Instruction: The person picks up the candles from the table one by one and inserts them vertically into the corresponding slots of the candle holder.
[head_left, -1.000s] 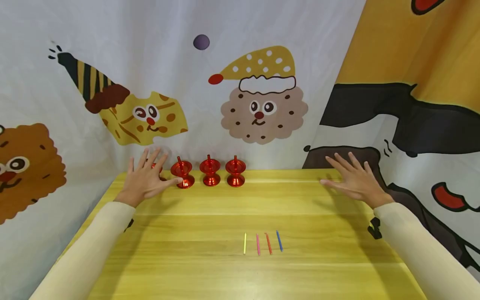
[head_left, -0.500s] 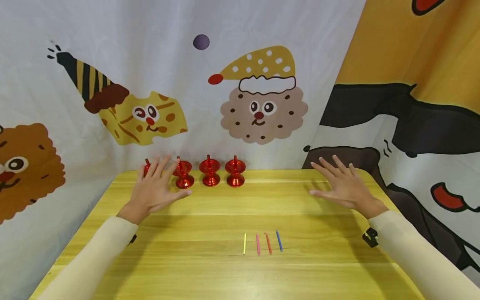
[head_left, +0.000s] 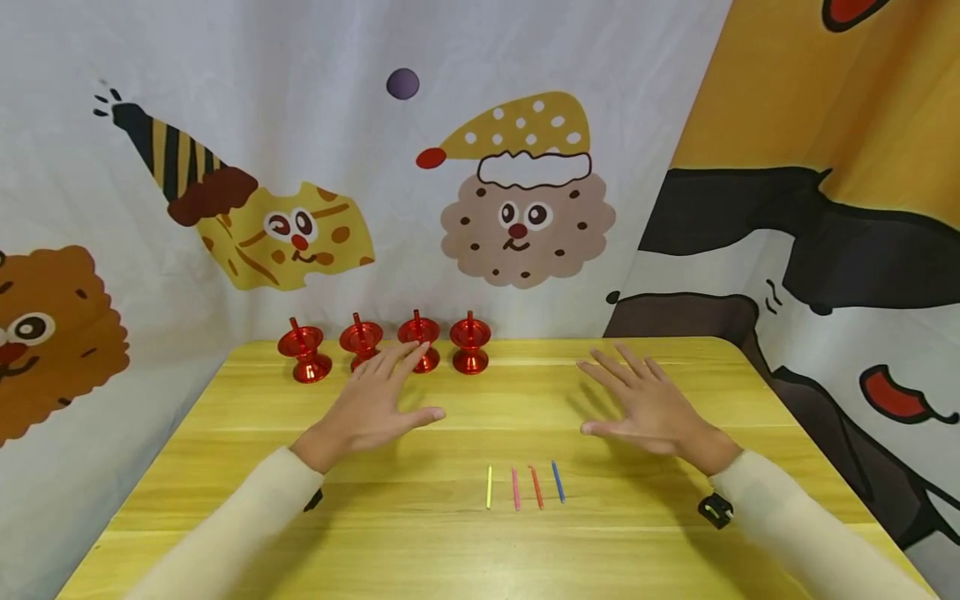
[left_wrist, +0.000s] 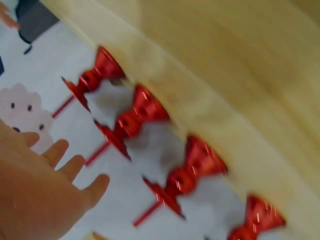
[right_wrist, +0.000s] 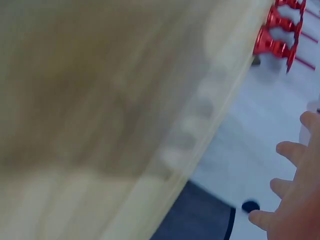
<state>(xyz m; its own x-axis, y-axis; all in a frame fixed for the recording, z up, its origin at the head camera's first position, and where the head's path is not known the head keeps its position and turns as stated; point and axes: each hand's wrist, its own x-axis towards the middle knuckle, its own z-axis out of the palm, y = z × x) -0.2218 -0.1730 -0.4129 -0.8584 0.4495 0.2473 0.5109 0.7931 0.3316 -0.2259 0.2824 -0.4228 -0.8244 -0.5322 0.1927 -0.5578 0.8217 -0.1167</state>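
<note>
Fingers, L: straight, loosely fanned, thumb well out, nothing btwn them; L hand (head_left: 367, 412) at 11 o'clock from my chest.
Fingers, R: spread too, thumb apart, nothing pinched; R hand (head_left: 645, 408) at 1 o'clock, well apart from L.
Candles, place: 4 thin sticks, candles by the look, flat on table (head_left: 420, 550) at 12 to 1 o'clock, nearer me than my fingertips. L to R: yellow candle (head_left: 489, 487), pink candle (head_left: 516, 489), red candle (head_left: 536, 488), blue candle (head_left: 558, 482); side by side, none touching.
Candles, feel: prob wax, v. light, stiff but brittle; hard squeeze or bend cd snap one. Smooth sides may slip or roll.
Candles, grip: I'd pinch mid-length, thumb one side, index other, tips right down at table. End ones easiest, one free flank each.
Holders, place: upright row along far edge, 11 to 12 o'clock: 1st holder (head_left: 307, 357), 2nd holder (head_left: 362, 336), 3rd holder (head_left: 417, 332), 4th holder (head_left: 470, 340). All red; flared foot, knobbed stem, dish, thin rod standing up. L fingertips overlap 2nd + 3rd in head view; left wrist view shows them apart.
Holders, feel: shiny, so prob slick; metal or plastic, can't tell, so weight unsure. Look rigid; might tip if knocked.
Holders, grip: I'd take stem under dish, not rod.
Backdrop: cartoon-print cloth (head_left: 405, 242) hanging just behind holders, 12 o'clock.
</note>
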